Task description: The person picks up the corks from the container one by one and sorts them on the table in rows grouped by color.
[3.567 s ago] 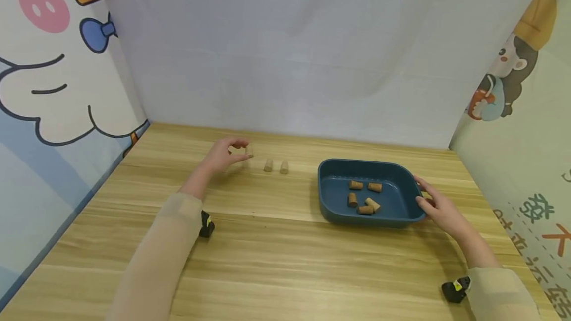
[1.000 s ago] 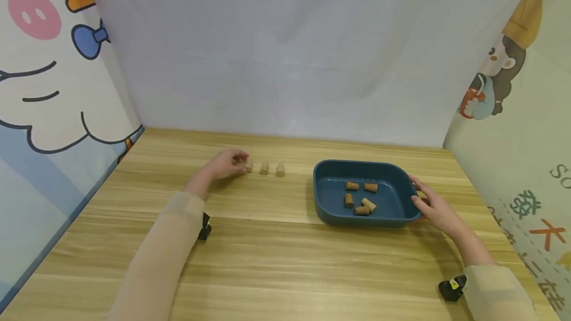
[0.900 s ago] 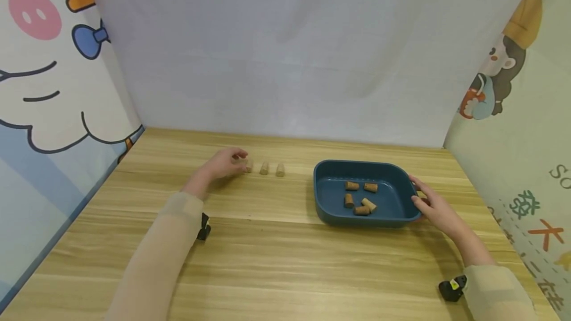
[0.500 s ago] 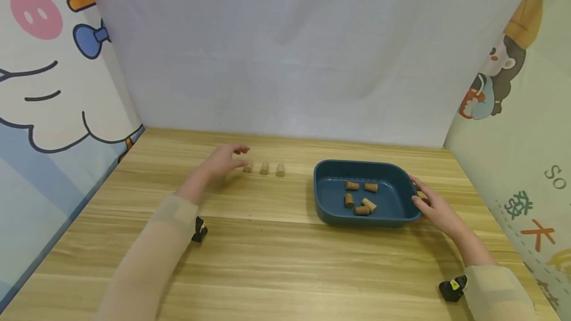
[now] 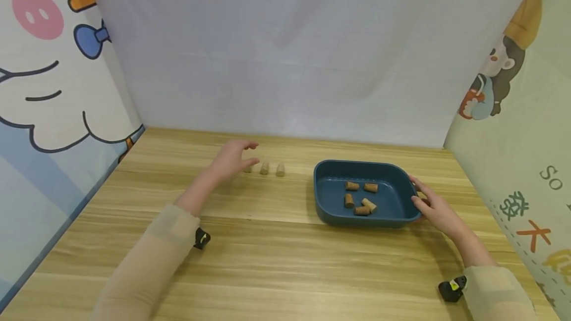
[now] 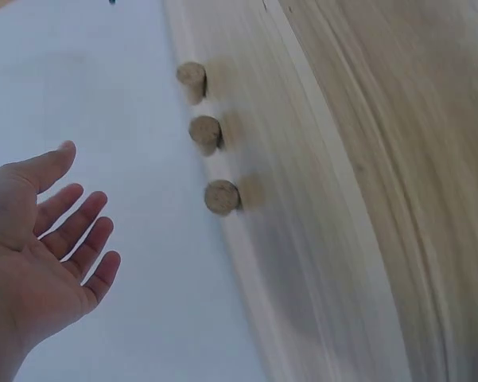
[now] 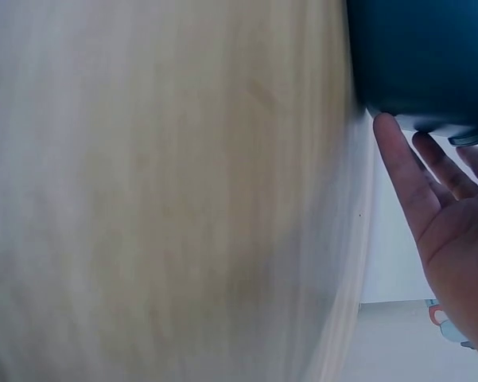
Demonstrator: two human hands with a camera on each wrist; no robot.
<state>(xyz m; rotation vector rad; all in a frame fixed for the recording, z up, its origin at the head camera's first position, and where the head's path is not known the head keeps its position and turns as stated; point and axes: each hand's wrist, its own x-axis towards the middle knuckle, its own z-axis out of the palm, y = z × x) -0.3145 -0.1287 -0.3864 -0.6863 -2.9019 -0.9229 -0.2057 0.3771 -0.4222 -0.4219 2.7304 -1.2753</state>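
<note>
Three corks stand upright in a row on the table; in the head view, the middle cork (image 5: pixel 264 168) and right cork (image 5: pixel 280 170) are in plain sight, while the left cork (image 5: pixel 248 169) is partly hidden by my thumb. My left hand (image 5: pixel 229 161) hovers beside that left cork, thumb and fingers spread, holding nothing. The left wrist view shows a gap between my left hand (image 6: pixel 44 247) and all three corks. Fingers of my right hand (image 5: pixel 439 209) touch the right end of a dark blue tray (image 5: pixel 388 221), without curling round it in the right wrist view.
Several corks lie inside the tray, including a brown cork (image 5: pixel 349 200) and a paler cork (image 5: pixel 369 205). A pale cloth (image 5: pixel 285 63) hangs behind the wooden table (image 5: pixel 267 261). Printed panels (image 5: pixel 504 137) flank the table on either side.
Earlier my left hand pinched a cork in the air; that cork now stands at the row's left end. My left hand has let go and lifted off. The right hand stays at the tray.
</note>
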